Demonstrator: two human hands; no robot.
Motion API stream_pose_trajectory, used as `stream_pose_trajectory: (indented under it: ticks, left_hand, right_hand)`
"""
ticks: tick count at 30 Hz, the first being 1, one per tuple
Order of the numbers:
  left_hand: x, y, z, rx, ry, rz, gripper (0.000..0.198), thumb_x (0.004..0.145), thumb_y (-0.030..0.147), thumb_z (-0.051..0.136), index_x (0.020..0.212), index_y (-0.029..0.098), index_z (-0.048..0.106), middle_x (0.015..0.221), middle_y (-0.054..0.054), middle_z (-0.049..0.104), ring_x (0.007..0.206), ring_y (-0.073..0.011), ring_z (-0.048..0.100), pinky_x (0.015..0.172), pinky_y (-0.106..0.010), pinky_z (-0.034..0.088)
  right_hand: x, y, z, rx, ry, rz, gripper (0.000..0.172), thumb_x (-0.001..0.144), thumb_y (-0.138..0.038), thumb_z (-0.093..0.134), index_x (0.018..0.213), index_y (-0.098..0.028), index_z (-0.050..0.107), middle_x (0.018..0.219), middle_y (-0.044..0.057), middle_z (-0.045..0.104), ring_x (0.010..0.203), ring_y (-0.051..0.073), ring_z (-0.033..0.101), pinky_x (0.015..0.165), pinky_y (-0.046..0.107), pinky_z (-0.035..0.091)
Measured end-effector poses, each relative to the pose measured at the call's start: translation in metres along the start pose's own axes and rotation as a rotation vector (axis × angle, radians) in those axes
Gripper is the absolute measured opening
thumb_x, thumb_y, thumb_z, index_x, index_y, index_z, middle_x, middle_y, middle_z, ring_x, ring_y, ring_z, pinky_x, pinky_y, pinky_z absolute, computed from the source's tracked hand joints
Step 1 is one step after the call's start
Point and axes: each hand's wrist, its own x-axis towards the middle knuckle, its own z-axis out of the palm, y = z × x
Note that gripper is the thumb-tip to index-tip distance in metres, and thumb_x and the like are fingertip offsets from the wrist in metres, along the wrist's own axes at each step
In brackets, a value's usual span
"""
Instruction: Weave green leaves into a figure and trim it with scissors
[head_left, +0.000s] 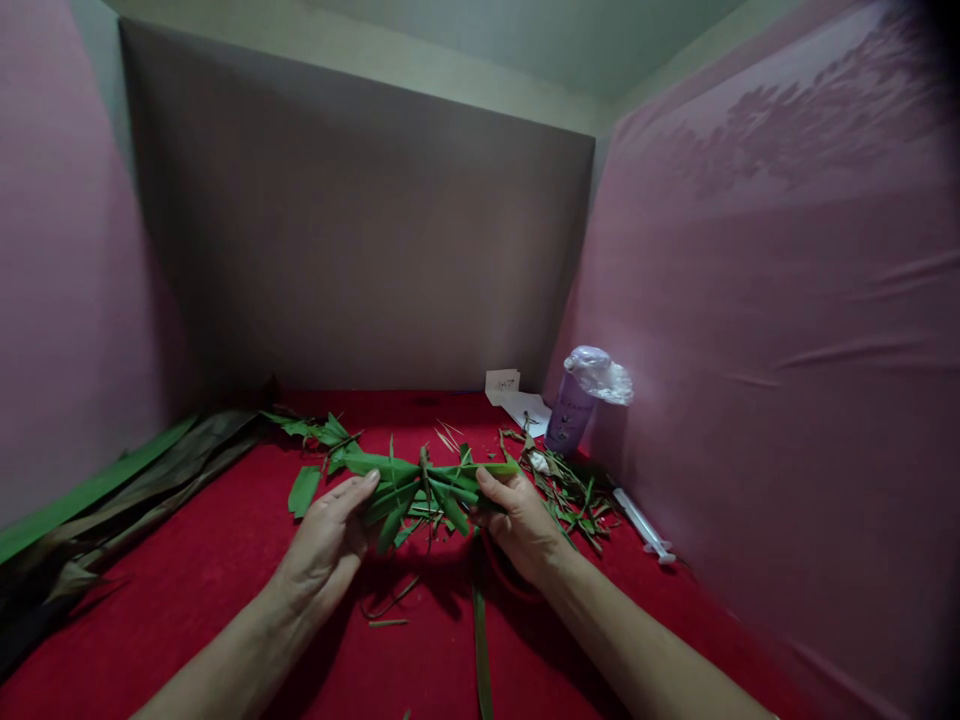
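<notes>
Raised just above a red felt table top [225, 570], at the middle of the view: a bundle of narrow green leaf strips [424, 485], lying crosswise and gripped at both ends. At its 9 o'clock end, the bare left hand [326, 545], fingers nearly straight and close together, thumb tip pressed on the leaves, the other fingers tucked under them. At the 3 o'clock end, the bare right hand [521, 520], thumb on top, fingers curled narrowly below, clamping the strips.

Hanging from the bundle toward 6 o'clock, between the two forearms, one long thin green leaf strip [480, 640], down to the near edge of the view. On the felt below the bundle, a few loose slivers [388, 622]. Just beside the right hand at 3 o'clock, a scatter of green and brown leaf trimmings [574, 490]. Farther out at 3 o'clock, by the pink cloth side wall [787, 350], a clear plastic syringe [643, 525] lying flat.

At 1 o'clock of the bundle, a pale purple plastic bottle [570, 415] standing upright, top wrapped in clear film, with white paper cards [517, 398] just beside it at its 9 o'clock. Toward 9 o'clock, well apart from the left hand, long dull green-brown leaves [135, 490] stretched along the table's edge. At 12 o'clock, behind everything, a grey back panel [360, 230].
</notes>
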Motion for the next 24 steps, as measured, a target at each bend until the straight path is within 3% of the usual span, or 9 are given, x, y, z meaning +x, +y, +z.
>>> stream_pose_trajectory:
  ticks: [11, 14, 18, 24]
  left_hand:
    - [0.008, 0.002, -0.008, -0.066, 0.097, 0.05, 0.006, 0.075, 0.009, 0.06, 0.074, 0.012, 0.065, 0.073, -0.007, 0.072, 0.062, -0.0157, 0.067, 0.059, -0.027, 0.057]
    - [0.009, 0.005, -0.009, -0.109, 0.103, 0.082, 0.01, 0.075, 0.005, 0.058, 0.073, 0.012, 0.065, 0.075, -0.006, 0.073, 0.063, -0.0148, 0.068, 0.061, -0.026, 0.057]
    - [0.005, 0.006, -0.004, -0.138, 0.1, 0.07, 0.016, 0.077, 0.003, 0.055, 0.068, 0.013, 0.064, 0.072, -0.005, 0.073, 0.064, -0.0153, 0.068, 0.064, -0.027, 0.058]
    - [-0.003, -0.003, 0.007, -0.107, 0.019, 0.008, 0.014, 0.073, 0.002, 0.057, 0.071, 0.012, 0.068, 0.072, -0.008, 0.073, 0.068, -0.0195, 0.07, 0.066, -0.029, 0.058]
  right_hand:
    - [0.002, 0.003, -0.003, 0.018, 0.001, 0.025, 0.041, 0.066, -0.052, 0.071, 0.077, -0.013, 0.061, 0.07, 0.005, 0.065, 0.054, 0.01, 0.054, 0.046, 0.019, 0.039]
    - [-0.001, 0.004, -0.001, -0.009, -0.019, 0.061, 0.038, 0.066, -0.046, 0.073, 0.082, -0.013, 0.063, 0.073, 0.006, 0.065, 0.055, 0.009, 0.053, 0.047, 0.018, 0.039]
    - [-0.008, 0.009, 0.005, -0.13, -0.093, 0.089, 0.031, 0.064, -0.036, 0.077, 0.082, -0.013, 0.067, 0.08, 0.005, 0.065, 0.063, 0.01, 0.055, 0.056, 0.02, 0.041]
    - [-0.011, 0.014, 0.007, -0.202, -0.134, -0.005, 0.036, 0.068, -0.039, 0.074, 0.095, -0.017, 0.067, 0.091, 0.005, 0.067, 0.077, 0.015, 0.059, 0.07, 0.025, 0.043]
